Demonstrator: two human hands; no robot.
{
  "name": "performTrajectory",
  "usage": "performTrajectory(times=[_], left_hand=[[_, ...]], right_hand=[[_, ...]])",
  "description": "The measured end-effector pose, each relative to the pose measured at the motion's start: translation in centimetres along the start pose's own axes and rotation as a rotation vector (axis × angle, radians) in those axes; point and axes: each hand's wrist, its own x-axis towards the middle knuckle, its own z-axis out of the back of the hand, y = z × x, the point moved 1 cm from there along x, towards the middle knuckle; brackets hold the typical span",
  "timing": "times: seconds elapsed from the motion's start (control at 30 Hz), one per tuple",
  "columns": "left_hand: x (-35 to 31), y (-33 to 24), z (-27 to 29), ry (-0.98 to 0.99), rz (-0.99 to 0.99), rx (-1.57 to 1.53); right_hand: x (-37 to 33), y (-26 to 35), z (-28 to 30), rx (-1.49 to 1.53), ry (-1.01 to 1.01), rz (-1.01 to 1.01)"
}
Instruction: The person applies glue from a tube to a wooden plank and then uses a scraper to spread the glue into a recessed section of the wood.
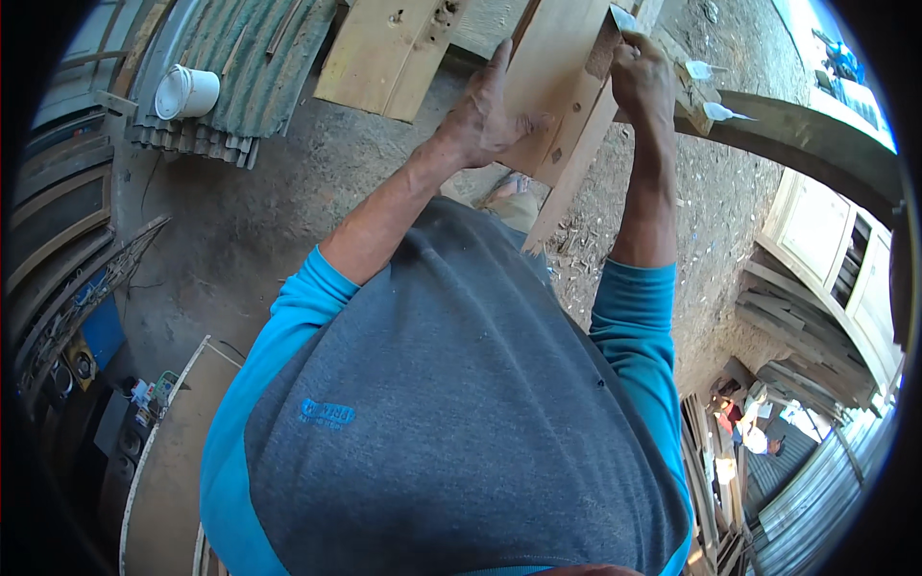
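A pale wooden panel (543, 91) extends away in front of me, with round and diamond-shaped plugs or marks near its right edge. My left hand (485, 120) lies against its left side, fingers stretched and apart. Over the right edge, my right hand (642, 82) is closed in a fist. A small metal blade (623, 18) shows just beyond its knuckles, like that of a putty knife; the handle is hidden in the fist. Beside the blade, a rough brown patch (602, 56) covers part of the wood.
Two white nozzle-tipped bottles (718, 112) lie right of my right hand, near a curved wooden beam (807, 130). Knotted boards (384, 58) are at the far left, beside corrugated sheets (230, 58) carrying a white bucket (187, 92). Another person (744, 422) is at the lower right.
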Motion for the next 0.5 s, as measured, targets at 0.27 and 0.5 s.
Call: performTrajectory(times=[0.27,0.5], left_hand=[[-0.8,0.1,-0.5,-0.015,0.037,0.029],[-0.1,-0.3,-0.2,0.001,0.063,0.031]], right_hand=[[2.2,-2.3,-1.6,-0.076,-0.059,0.085],[-4.5,-1.5,-1.2,-0.088,-0.004,0.103]])
